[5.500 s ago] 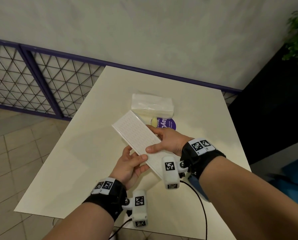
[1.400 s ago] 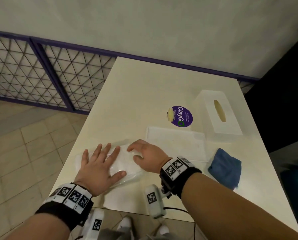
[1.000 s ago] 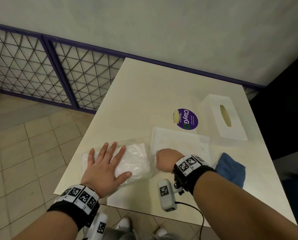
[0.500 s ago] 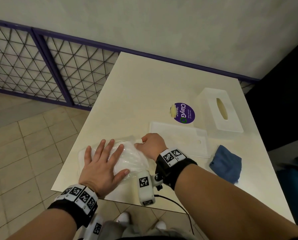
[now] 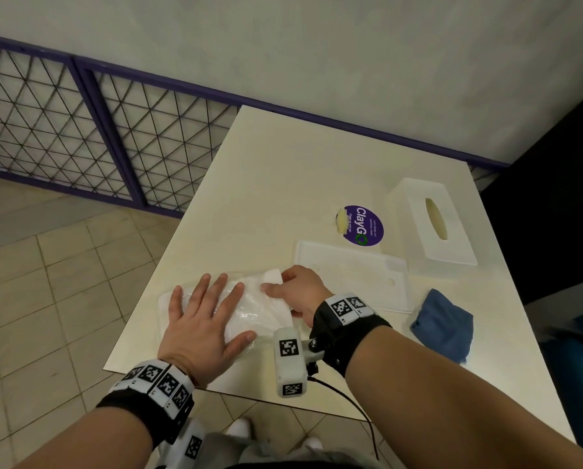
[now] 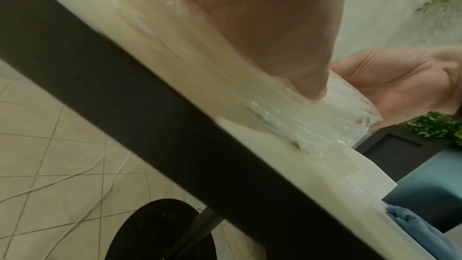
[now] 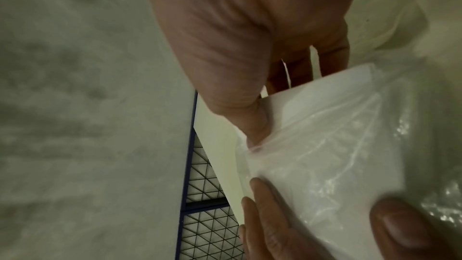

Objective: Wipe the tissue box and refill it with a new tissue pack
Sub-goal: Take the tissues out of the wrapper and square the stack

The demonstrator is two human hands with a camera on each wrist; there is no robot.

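Head view: the left hand (image 5: 200, 324) lies flat with fingers spread and straight, pressing down on the tissue pack (image 5: 253, 308), which sits in its clear plastic wrapper near the table's (image 5: 283, 170) near left corner. The right hand (image 5: 300, 291) is at the pack's right end, its thumb and fingers pinching the white stack of tissues where it shows out of the wrapper. In the right wrist view the thumb tip sits on top of the white stack at the wrapper's open mouth, with the other fingers under it, and the left hand's fingertips (image 7: 272, 215) rest on the crinkled film. The left wrist view shows the left thumb pushing on the wrapper close to the table's near edge, and the right hand's palm (image 6: 400, 82) curled round the far end of the pack. The flat white base panel (image 5: 354, 275) lies on the table just right of the right hand. Beyond it, towards the far right corner, stands the white tissue box (image 5: 434, 225) with its oval slot facing up. A round purple sticker (image 5: 363, 226) is on the table just left of the box. The blue cloth (image 5: 444, 324) lies crumpled near the right edge, just beside the panel's near right corner.
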